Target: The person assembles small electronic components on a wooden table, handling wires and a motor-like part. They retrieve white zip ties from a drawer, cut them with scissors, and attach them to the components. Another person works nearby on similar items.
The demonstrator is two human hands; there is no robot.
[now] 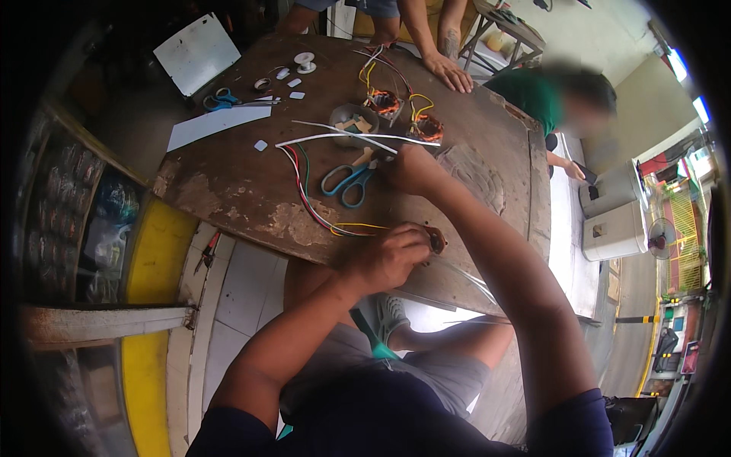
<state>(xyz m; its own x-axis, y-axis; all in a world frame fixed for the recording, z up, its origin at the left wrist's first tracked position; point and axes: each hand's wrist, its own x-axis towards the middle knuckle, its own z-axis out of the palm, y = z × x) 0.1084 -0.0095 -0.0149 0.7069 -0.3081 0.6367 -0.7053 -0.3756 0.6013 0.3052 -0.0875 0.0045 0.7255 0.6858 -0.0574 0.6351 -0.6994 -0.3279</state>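
My left hand (390, 255) is closed around a small copper-wound coil (436, 241) at the table's near edge; the fingers hide most of it. Red, white, green and yellow lead wires (311, 199) curve from that hand toward the far left. Beyond it, my right hand (415, 169) is closed at the end of a thin white sleeve (335, 131), apparently gripping it. A second white sleeve (365, 136) lies crossed with the first, over a round bowl (358, 116) holding tan pieces. Blue-handled scissors (349, 183) rest just left of my right hand.
Two wound coils (384, 101) with yellow leads sit farther off. A white spool (304, 62), a tape roll (263, 85), more scissors (221, 99) and a white paper strip (217, 128) lie at far left. Another person's hand (451, 72) rests on the table (221, 194); a person in green (533, 99) bends at right.
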